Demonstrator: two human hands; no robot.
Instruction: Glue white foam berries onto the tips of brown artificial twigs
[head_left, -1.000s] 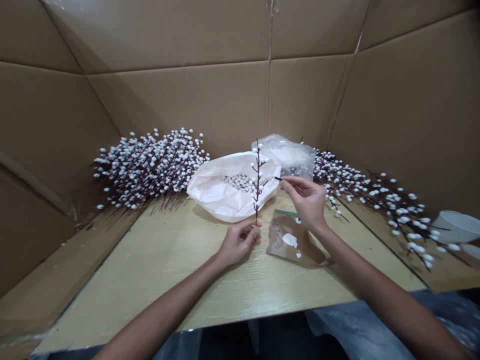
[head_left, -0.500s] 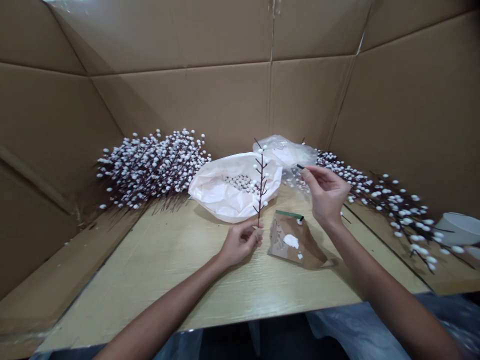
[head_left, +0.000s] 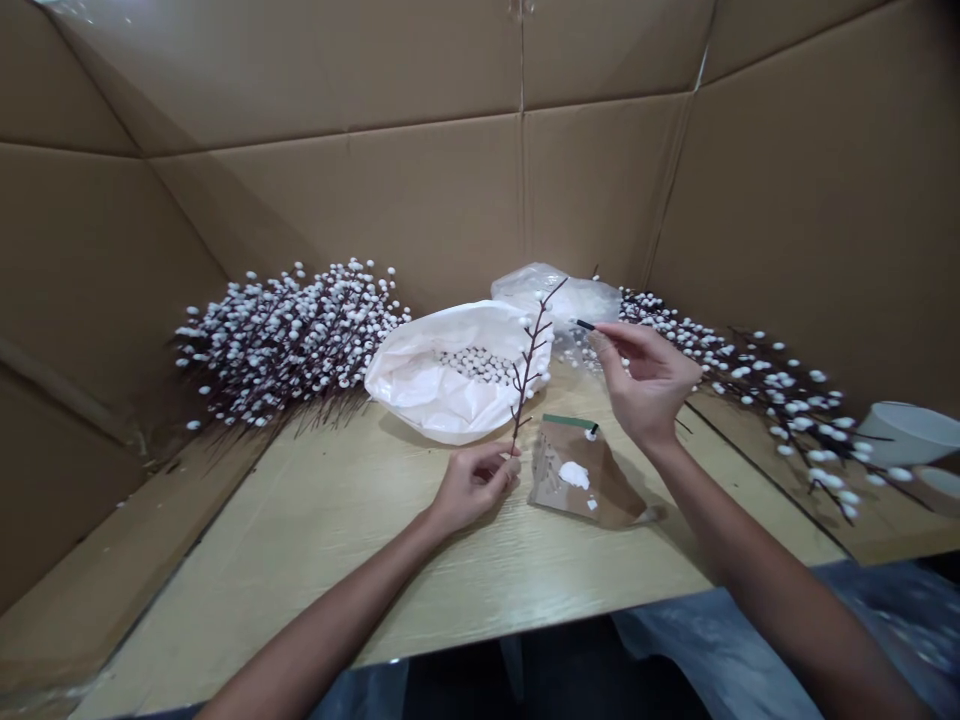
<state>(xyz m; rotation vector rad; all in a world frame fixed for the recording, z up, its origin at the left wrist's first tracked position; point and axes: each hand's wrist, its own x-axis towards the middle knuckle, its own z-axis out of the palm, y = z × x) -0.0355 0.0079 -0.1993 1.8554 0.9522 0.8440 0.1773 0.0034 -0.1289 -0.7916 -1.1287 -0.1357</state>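
My left hand [head_left: 474, 487] pinches the lower end of a thin brown artificial twig [head_left: 531, 350], which stands tilted to the right with white berries on some of its side stubs. Higher up and to the right, my right hand [head_left: 651, 378] grips a short, thin, dark stick [head_left: 585, 325] between thumb and fingers; its tip points left, apart from the twig. Between the hands lies a brown card-like piece [head_left: 551, 490] with a green upper edge and a blob of white paste [head_left: 574, 475]. Behind the twig sits a white plastic bag [head_left: 405, 395] with loose white berries [head_left: 476, 366].
A big bundle of white-berried twigs [head_left: 289, 335] lies at the back left. More berried twigs [head_left: 795, 400] stretch along the right side, near a white cup [head_left: 911, 432]. A clear plastic bag [head_left: 562, 292] is at the back. Cardboard walls [head_left: 420, 210] surround the table.
The twig in my left hand has tipped to the right and turned. My right hand still holds the dark stick, a little nearer the twig. The whole view has shifted slightly.
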